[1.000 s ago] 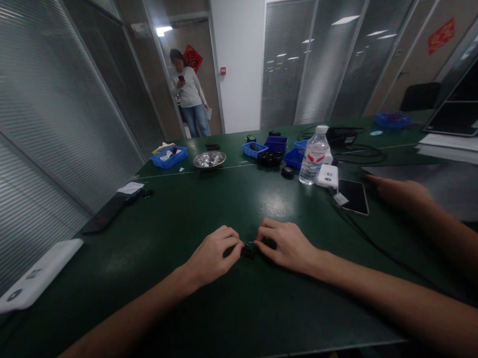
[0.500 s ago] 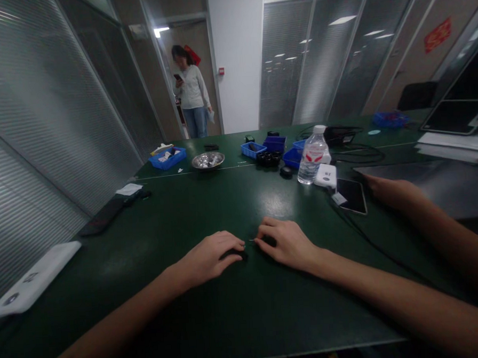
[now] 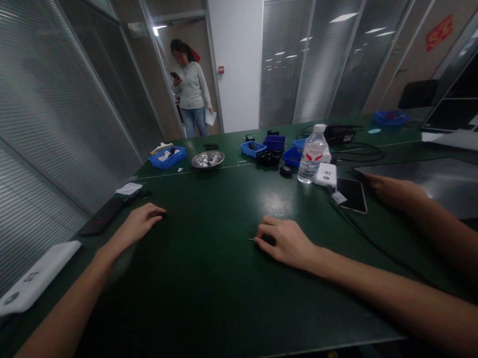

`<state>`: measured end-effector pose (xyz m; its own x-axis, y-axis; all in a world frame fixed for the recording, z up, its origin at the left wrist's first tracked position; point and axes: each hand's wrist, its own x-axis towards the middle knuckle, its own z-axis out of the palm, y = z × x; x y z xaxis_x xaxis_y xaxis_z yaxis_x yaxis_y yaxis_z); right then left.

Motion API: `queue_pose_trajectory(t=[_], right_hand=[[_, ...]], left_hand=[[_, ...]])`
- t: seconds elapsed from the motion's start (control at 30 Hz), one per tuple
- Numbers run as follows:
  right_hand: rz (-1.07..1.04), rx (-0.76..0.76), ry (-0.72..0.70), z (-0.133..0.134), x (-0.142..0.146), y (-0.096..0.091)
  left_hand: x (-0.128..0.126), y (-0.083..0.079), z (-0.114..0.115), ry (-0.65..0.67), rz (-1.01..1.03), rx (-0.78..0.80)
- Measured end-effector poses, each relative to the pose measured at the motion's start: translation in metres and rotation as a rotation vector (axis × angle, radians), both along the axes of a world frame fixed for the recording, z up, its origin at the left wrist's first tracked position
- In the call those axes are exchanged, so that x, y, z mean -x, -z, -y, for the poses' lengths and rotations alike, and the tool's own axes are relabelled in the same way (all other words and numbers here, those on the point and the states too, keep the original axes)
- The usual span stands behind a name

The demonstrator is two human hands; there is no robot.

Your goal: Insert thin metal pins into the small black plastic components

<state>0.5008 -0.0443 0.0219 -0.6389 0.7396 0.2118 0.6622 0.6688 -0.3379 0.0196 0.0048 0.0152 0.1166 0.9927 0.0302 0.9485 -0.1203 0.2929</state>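
Left hand (image 3: 143,219) slid leftward; right hand (image 3: 286,243) half hides a dark piece (image 3: 269,241).

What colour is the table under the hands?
The table is dark green, seen best in the head view.

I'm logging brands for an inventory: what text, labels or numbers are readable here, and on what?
Nothing reads clearly.
Water bottle, red label: blurred.
White box beside it, dark mark: too small.
White device at the table's left edge, marks: too small.
Red wall sign: blurred.
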Motion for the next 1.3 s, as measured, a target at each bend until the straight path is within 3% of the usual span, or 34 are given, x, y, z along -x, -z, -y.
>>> queue_pose_trajectory(t=[0.17, 0.37, 0.73, 0.97, 1.3], right_hand=[[0.011, 0.001, 0.004, -0.001, 0.001, -0.001], [0.003, -0.018, -0.006, -0.003, 0.000, 0.006], [-0.005, -0.001, -0.009, -0.004, -0.001, 0.006], [-0.008, 0.001, -0.010, -0.004, -0.001, 0.005], [-0.011, -0.002, -0.024, -0.004, -0.001, 0.006]], left_hand=[[0.062, -0.001, -0.001, -0.231, -0.138, 0.060], [0.086, -0.004, 0.007, -0.336, -0.208, 0.082], [0.099, -0.006, 0.012, -0.392, -0.239, 0.070], [0.094, -0.005, 0.014, -0.317, -0.250, 0.014], [0.081, -0.010, 0.017, -0.310, -0.208, -0.028]])
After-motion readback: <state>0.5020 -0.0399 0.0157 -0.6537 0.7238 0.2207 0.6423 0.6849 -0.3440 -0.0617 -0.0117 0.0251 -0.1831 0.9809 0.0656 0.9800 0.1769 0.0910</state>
